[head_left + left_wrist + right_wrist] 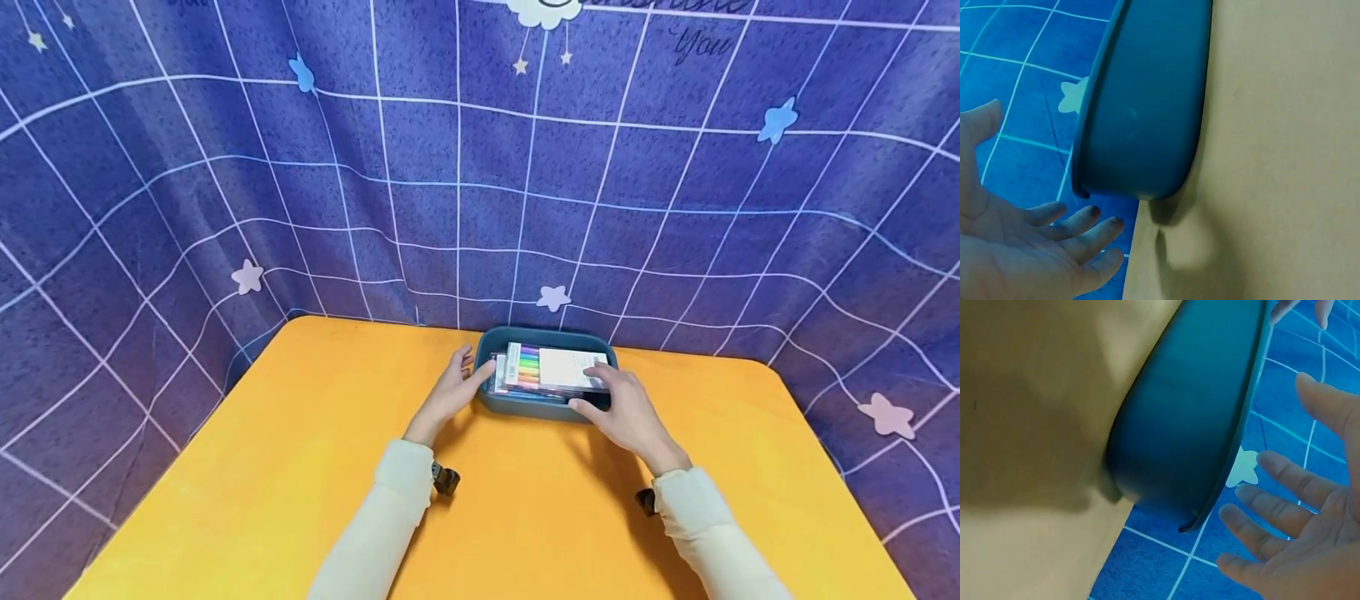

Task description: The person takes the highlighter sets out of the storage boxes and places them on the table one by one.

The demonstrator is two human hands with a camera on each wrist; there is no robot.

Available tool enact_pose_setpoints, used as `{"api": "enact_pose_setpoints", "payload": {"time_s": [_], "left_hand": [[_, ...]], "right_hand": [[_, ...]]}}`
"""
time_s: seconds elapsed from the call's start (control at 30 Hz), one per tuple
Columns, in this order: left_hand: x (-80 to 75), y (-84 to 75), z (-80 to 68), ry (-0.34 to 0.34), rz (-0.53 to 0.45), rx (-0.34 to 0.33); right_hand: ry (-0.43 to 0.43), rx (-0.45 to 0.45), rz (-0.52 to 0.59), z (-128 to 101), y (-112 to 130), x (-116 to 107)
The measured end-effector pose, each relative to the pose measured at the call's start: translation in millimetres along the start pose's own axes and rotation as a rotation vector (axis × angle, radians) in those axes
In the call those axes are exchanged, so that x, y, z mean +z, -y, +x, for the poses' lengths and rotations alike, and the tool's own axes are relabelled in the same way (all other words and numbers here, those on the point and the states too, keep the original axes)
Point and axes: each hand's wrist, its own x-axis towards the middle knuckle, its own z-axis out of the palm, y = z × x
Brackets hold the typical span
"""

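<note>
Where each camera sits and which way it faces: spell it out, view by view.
Head: on the person's head, facing forward and down at the blue bin on the yellow table; left hand, right hand and sleeves show.
Left wrist: on that wrist, facing the bin's outer wall past the left hand.
Right wrist: on that wrist, facing the outer wall past the right hand; other fingertips show at the top edge.
Shared: both wrist views show the bin and the grid-patterned cloth behind.

Star-printed blue-violet curtain (487, 142) around a yellow-orange tabletop (337, 400)
Pale grid lines (458, 142) cross the curtain; a white cloud (546, 13) hangs at twelve o'clock, a blue star (302, 73) at eleven, another blue star (777, 122) at two, a pale star (247, 277) at nine.
</note>
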Motion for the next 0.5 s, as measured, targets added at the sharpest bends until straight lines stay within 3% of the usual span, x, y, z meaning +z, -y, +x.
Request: {"api": "enact_pose_setpoints", "payload": {"time_s": [0.23, 0.5], "left_hand": [[4.4, 3.5, 6.7, 0.040, -0.049, -0.050], [7.5, 7.9, 11.3, 0.034, -0.079, -0.092]], "right_hand": [[0.016, -0.037, -0.003, 8, -3, -6], [0.033, -0.079, -0.051, 20, -2, -7]]}}
